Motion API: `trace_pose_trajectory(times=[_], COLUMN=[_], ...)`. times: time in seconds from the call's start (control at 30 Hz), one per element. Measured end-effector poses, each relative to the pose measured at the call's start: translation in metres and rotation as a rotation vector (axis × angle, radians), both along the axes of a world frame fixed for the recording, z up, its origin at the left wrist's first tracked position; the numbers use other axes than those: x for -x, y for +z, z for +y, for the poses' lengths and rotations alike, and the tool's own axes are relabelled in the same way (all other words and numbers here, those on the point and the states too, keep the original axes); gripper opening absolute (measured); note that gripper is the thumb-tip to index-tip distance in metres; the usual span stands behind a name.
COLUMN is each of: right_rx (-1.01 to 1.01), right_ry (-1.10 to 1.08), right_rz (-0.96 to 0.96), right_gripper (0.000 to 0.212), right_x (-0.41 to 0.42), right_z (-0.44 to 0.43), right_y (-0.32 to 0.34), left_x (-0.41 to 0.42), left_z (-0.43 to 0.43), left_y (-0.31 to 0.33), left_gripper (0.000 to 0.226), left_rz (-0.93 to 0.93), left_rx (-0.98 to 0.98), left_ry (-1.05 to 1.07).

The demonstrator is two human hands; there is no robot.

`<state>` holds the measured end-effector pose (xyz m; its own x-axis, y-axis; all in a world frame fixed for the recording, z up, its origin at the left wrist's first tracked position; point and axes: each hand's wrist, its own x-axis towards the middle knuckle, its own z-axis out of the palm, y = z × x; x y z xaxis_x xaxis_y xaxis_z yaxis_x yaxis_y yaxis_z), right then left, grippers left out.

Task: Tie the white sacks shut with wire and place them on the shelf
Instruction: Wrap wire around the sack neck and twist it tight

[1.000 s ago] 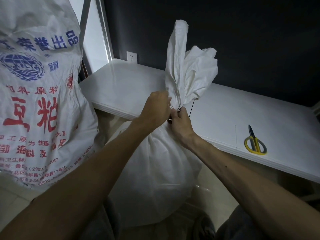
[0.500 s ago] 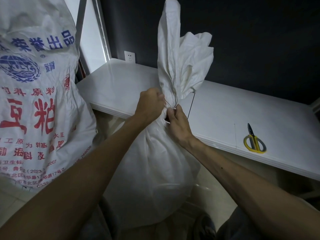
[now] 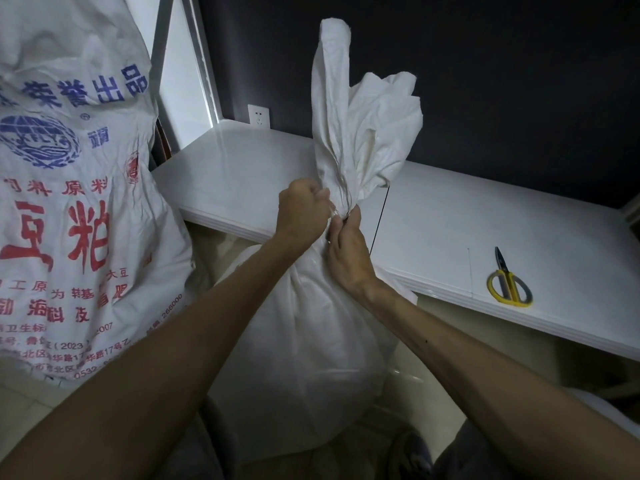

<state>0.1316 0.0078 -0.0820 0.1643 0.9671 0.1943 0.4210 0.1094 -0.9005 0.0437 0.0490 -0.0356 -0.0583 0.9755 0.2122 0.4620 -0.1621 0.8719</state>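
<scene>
A plain white sack (image 3: pixel 304 348) stands full on the floor between my knees, its gathered top flaring upward. My left hand (image 3: pixel 302 211) is clenched around the bunched neck from the left. My right hand (image 3: pixel 348 249) pinches the same neck from the right, where a thin dark wire (image 3: pixel 380 218) wraps the sack and one loose end hangs down to the right. The wire's turns at the neck are mostly hidden by my fingers. A second, larger white sack (image 3: pixel 69 188) with blue and red printed characters stands at the left.
A white shelf board (image 3: pixel 485 230) runs across behind the sack, against a dark wall. Yellow-handled scissors (image 3: pixel 508 284) lie on it at the right. A white wall socket (image 3: pixel 259 115) sits at the back left corner. Pale floor tiles show below.
The sack's neck and both hands have shifted slightly; my right hand has turned at the neck, and the loose top has swayed. The wire end still hangs to the right.
</scene>
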Motion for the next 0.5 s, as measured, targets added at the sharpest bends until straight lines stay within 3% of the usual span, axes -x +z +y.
trace_pose_trajectory(times=[0.23,0.4,0.5], right_rx=[-0.004,0.004,-0.028], right_ry=[0.023,0.008,0.017], right_rz=[0.039,0.073,0.076], right_gripper=[0.027,0.016,0.022], right_x=[0.0025,0.0013,0.0010], right_z=[0.0019,0.0004,0.0001], right_y=[-0.0019,-0.0017,-0.0007], left_x=[-0.0047,-0.0048,-0.0043], left_z=[-0.0025,-0.0043,-0.0047], left_y=[0.0007,0.0019,0.0034], left_gripper=[0.028,0.026,0.026], left_rz=[-0.002,0.019,0.026], left_rx=[-0.057,-0.090,-0.095], left_ry=[0.008,-0.010,-0.006])
